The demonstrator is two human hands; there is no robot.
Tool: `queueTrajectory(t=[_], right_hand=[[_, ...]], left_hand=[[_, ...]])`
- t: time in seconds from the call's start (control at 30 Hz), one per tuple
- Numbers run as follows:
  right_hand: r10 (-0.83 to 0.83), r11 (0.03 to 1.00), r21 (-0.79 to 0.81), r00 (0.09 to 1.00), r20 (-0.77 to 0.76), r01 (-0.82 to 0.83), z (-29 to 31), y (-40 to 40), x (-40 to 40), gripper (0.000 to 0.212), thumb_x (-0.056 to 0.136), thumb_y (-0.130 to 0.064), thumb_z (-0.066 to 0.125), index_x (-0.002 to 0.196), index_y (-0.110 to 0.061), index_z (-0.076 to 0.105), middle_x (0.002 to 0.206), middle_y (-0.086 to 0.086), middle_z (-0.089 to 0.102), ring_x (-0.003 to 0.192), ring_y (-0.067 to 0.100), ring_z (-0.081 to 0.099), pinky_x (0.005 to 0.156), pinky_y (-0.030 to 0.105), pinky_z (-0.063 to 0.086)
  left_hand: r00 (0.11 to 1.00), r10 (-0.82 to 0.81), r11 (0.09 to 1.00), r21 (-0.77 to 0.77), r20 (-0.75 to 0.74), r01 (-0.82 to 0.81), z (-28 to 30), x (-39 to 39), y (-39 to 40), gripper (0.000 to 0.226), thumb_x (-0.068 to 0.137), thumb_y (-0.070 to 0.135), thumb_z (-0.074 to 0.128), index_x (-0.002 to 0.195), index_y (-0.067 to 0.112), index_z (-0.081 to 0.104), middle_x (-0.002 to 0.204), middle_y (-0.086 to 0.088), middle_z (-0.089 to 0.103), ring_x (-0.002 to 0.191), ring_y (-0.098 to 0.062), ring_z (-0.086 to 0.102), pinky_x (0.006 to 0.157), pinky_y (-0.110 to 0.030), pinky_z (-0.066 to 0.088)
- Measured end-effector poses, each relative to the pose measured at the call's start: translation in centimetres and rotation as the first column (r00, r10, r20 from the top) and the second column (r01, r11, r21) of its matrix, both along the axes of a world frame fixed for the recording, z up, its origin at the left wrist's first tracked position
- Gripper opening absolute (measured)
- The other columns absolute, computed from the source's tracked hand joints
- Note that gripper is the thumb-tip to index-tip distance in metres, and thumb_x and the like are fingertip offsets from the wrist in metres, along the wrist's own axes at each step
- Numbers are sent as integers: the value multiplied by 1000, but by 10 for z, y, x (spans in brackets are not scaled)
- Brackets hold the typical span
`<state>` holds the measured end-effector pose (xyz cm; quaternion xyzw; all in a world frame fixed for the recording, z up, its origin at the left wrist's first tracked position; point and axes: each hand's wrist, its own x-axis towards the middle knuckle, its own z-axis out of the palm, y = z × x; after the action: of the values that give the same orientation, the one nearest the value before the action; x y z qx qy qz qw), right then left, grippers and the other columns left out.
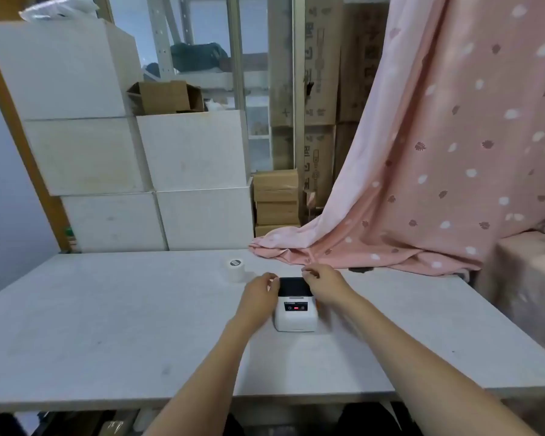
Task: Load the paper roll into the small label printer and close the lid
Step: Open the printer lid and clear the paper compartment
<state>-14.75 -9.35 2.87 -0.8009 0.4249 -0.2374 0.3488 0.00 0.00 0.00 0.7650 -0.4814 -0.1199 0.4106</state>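
Note:
A small white label printer (295,316) with a dark lid on top sits on the white table (107,325), a little right of centre. Its lid looks down. My left hand (260,292) rests against the printer's left side at the lid, fingers curled. My right hand (324,283) is at the lid's right side, fingers bent over its edge. A white paper roll (235,270) stands upright on the table, to the left of and behind the printer, apart from both hands.
A pink patterned curtain (422,184) drapes onto the table's far right edge. White boxes (158,171) and brown cartons (276,196) are stacked behind the table. A small dark object (362,270) lies near the curtain hem.

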Motion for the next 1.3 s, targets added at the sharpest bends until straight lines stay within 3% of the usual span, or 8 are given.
queueTrajectory(t=[0.1, 0.27, 0.4, 0.67, 0.8, 1.0, 1.17, 1.3], right_hand=[[-18, 996, 87, 988, 155, 5, -21, 7, -3, 31, 102, -30, 52, 128, -21, 68, 131, -3, 67, 124, 19, 58, 104, 30, 42], [-95, 988, 147, 940, 327, 49, -42, 14, -5, 33, 101, -26, 56, 132, -22, 66, 130, -6, 67, 122, 14, 60, 108, 32, 44], [-127, 982, 181, 913, 388, 60, -48, 14, -7, 29, 98, -25, 60, 126, -25, 69, 122, -10, 69, 117, 12, 63, 105, 33, 48], [-164, 974, 212, 898, 408, 81, -48, 13, -5, 25, 95, -24, 64, 119, -24, 69, 115, -11, 69, 112, 11, 64, 103, 35, 50], [-140, 981, 181, 914, 380, 75, -42, 11, 0, 33, 96, -19, 56, 127, -24, 66, 120, -5, 67, 114, 15, 63, 104, 36, 49], [-182, 975, 188, 909, 375, 118, -37, 10, 3, 27, 95, -16, 56, 117, -19, 71, 113, -8, 70, 110, 13, 62, 93, 26, 47], [-339, 939, 189, 861, 379, 286, -36, 22, 12, 27, 92, -19, 59, 117, -17, 69, 108, -5, 69, 106, 18, 62, 91, 29, 47], [-407, 913, 146, 858, 314, 380, -36, 28, 13, 33, 93, -26, 56, 124, -14, 63, 112, 4, 69, 109, 26, 62, 99, 41, 48]], left_hand=[[982, 0, 996, -87, -187, -16, -14, -9, 8, 29, 101, 27, 44, 120, 22, 65, 107, 5, 72, 96, -9, 64, 76, -18, 44], [980, -25, 993, -119, -197, 2, -21, -11, 10, 30, 100, 31, 45, 121, 26, 66, 108, 10, 72, 98, -3, 64, 78, -15, 45], [961, -32, 986, -168, -273, -15, -23, -13, 15, 23, 98, 31, 51, 116, 29, 66, 102, 12, 72, 93, 7, 64, 78, -15, 47], [941, -90, 986, -165, -325, 37, -19, -8, 21, 23, 95, 44, 56, 111, 35, 70, 108, 20, 72, 104, 5, 63, 93, -24, 48], [965, -124, 990, -97, -231, 104, -18, -14, 22, 49, 73, 61, 69, 119, 49, 57, 112, 33, 62, 115, 5, 55, 100, -25, 43], [993, -99, 995, -1, 66, 100, -19, -20, 21, 94, 57, 74, 68, 140, 45, 35, 127, 20, 49, 121, 3, 43, 112, -37, 24], [993, -93, 993, -71, 69, 98, -20, -23, 23, 117, 57, 72, 72, 152, 44, 9, 133, 17, 40, 126, 0, 40, 110, -37, 28], [995, -88, 989, -126, -43, 81, -19, -20, 25, 109, 60, 67, 76, 150, 49, 15, 127, 17, 45, 120, 0, 45, 110, -41, 35]])
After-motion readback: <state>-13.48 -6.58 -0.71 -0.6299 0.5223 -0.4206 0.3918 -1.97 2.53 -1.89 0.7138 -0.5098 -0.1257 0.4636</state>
